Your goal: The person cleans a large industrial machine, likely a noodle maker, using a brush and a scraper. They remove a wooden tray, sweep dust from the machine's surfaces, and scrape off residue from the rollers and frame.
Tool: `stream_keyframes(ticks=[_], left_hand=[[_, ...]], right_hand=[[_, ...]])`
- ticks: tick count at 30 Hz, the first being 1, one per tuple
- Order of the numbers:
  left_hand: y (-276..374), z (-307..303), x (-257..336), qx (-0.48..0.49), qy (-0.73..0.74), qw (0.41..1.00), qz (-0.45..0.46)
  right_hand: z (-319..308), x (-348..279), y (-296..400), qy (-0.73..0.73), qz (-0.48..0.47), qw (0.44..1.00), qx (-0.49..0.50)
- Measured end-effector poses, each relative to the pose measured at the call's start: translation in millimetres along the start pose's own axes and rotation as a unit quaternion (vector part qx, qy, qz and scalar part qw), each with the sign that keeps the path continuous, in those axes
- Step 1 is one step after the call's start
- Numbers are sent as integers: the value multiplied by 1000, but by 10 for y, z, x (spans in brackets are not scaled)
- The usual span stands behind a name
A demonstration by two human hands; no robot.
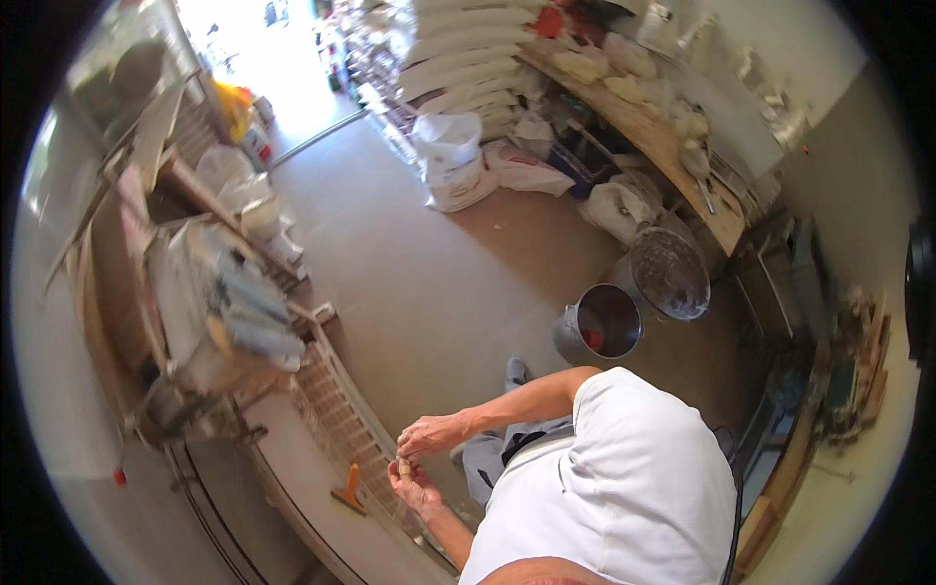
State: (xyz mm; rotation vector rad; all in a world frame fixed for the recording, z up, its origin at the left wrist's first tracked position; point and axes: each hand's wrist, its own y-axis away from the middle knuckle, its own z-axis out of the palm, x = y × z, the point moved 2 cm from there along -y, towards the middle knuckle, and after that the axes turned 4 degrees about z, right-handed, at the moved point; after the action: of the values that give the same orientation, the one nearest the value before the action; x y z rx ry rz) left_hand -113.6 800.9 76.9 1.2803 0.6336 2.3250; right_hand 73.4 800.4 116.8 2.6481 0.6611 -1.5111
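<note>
In front of my torso, my left hand (414, 488) is turned palm up, its fingers curled around a small tan piece (404, 469) that looks like wood or plaster. Just above it, my right hand (433, 436) brings its fingertips together at the upper end of that same piece. The fingers cover part of it, so its full shape is hidden. Close by my left hand, an orange-handled scraper (351, 491) lies on a pale bench top (307, 457). Along the bench edge runs a long strip with a brick-like pattern (347, 420).
A metal bucket (567, 340) with something red inside stands on the floor, beside a crusted tub (669, 274). Stacked white sacks (468, 66) and an open sack (450, 157) are near the bright doorway (256, 73). A cluttered wooden shelf (643, 124) and a loaded rack (227, 300) flank the floor.
</note>
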Motion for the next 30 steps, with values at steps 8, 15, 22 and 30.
stream_keyframes(ticks=[8, 15, 22, 30], left_hand=[[-63, 2255, -896, -180, -90, 974, -108], [-183, 3676, -1744, -272, -84, 931, -229], [-347, 5318, -2101, -348, -210, 875, -264], [-1285, 7157, -3120, -433, -374, 778, -260]], right_hand=[[-2011, 191, 1261, 12, 104, 983, 148], [-3129, 908, 2179, -28, 132, 969, 208], [-4344, 1665, 3252, 47, 264, 886, 379], [-4736, 2064, 5397, 65, 459, 659, 592]])
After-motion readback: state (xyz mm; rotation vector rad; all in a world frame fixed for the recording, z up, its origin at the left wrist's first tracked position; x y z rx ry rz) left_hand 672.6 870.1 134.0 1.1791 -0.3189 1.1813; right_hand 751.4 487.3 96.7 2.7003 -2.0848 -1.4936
